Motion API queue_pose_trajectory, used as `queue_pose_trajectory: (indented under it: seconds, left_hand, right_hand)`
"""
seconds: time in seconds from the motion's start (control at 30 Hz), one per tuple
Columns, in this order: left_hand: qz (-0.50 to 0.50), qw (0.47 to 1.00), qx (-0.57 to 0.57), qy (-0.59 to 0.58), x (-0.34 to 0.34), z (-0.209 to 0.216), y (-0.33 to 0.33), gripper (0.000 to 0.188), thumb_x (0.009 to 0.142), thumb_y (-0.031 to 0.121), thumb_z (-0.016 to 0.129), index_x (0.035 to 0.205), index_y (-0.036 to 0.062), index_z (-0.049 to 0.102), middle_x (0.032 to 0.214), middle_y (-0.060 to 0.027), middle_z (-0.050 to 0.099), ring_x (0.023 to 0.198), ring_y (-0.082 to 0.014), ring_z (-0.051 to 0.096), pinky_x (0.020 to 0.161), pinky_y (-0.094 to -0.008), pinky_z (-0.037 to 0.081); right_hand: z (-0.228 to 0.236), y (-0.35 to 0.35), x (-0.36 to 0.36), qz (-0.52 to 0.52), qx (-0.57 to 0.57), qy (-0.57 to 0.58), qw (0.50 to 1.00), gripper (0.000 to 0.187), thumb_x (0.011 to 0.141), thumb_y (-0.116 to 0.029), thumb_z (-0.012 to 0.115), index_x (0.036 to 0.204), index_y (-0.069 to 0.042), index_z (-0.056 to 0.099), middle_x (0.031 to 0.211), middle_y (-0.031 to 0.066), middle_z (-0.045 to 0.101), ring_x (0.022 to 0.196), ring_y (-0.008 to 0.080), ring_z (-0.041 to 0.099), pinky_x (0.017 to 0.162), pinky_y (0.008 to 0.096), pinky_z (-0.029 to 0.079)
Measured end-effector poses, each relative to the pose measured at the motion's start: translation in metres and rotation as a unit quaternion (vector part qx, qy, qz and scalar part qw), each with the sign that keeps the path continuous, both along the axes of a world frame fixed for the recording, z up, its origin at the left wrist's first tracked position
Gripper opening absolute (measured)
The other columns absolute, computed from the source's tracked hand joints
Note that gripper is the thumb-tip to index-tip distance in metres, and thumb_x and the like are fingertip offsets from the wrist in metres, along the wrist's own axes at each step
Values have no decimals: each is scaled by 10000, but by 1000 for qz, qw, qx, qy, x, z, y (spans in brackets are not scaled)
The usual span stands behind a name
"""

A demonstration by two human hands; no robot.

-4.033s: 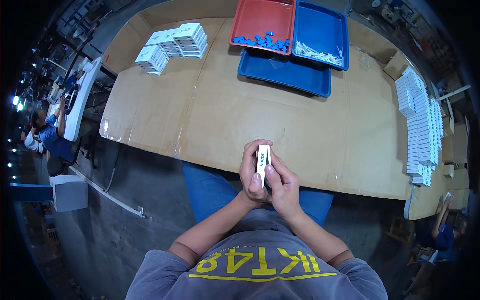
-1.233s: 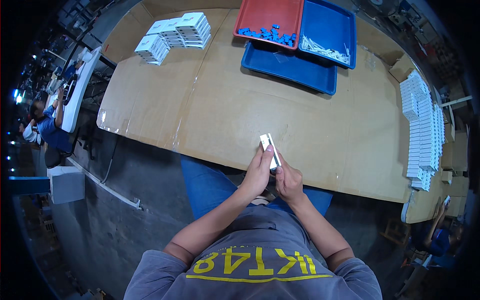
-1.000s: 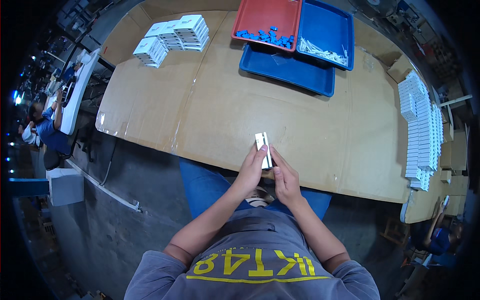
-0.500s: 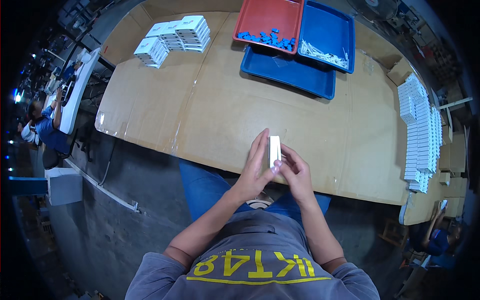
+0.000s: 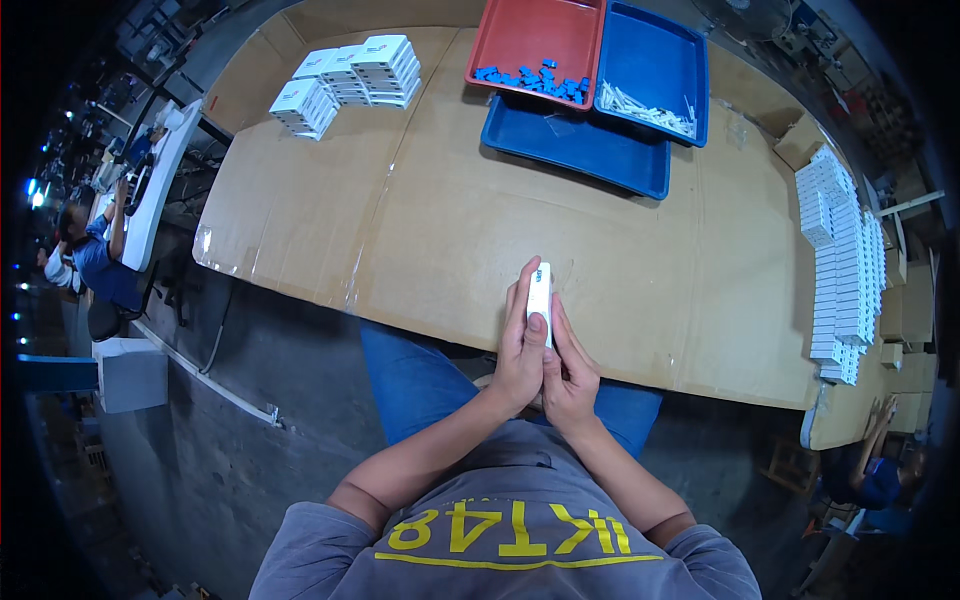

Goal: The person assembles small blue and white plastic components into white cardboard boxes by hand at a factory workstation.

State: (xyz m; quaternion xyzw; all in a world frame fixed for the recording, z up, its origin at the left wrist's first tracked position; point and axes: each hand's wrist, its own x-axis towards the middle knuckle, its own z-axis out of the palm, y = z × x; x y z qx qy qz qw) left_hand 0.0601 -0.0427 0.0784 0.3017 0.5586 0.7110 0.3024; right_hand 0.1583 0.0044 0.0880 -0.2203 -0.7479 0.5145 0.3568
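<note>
Pressed between my two palms is a slim white plastic case (image 5: 540,291), stood on edge with a small dark mark near its far end. My left hand (image 5: 521,352) lies along its left side, the thumb resting on top. From the right, my right hand (image 5: 571,372) closes on the same case with its fingers stretched along the side. Both hands are just over the near edge of the cardboard-covered table (image 5: 450,230). The lower part of the case is hidden by my hands.
Stacks of white cases (image 5: 362,72) stand at the far left, and longer rows (image 5: 842,270) line the right side. A red tray (image 5: 535,40) holds small blue parts; a blue tray (image 5: 655,60) holds white sticks. Another blue tray (image 5: 575,155) sits in front. Co-workers (image 5: 105,262) sit beyond the table.
The white case has turned so that its marked narrow face shows on top. My right hand has moved nearer and flattened against its side; my left thumb has moved onto the top.
</note>
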Motion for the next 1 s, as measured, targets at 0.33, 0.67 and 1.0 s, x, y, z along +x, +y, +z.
queue_pose_trajectory:
  seconds: [0.33, 0.67, 1.0]
  left_hand:
    - [3, 999, 27, -21, 5, 3, -5, 944, 1047, 715, 360, 1653, 15, 183, 1503, -182, 438, 1414, -253, 422, 1209, -379, 292]
    - [8, 996, 50, -79, 8, 1, -7, 969, 1043, 707, 406, 1640, -23, 185, 1510, -171, 421, 1410, -242, 412, 1202, -374, 286]
    - [-9, 982, 30, 187, -6, 4, -7, 891, 1007, 553, 491, 1613, -53, 247, 1594, -263, 340, 1494, -381, 336, 1236, -462, 262]
  right_hand:
    - [0, -8, 2, 10, 15, 21, 1000, 455, 1047, -39, 569, 1483, 76, 517, 1553, 316, 474, 1434, 415, 500, 1155, 423, 443]
    - [-4, -4, 7, 38, 4, 9, 999, 451, 1072, -71, 531, 1490, 94, 497, 1557, 315, 471, 1444, 414, 491, 1175, 429, 418]
    - [17, 19, 4, 43, -415, 13, 909, 487, 1116, -356, 515, 1459, -12, 534, 1364, 131, 629, 1257, 201, 616, 1091, 356, 494]
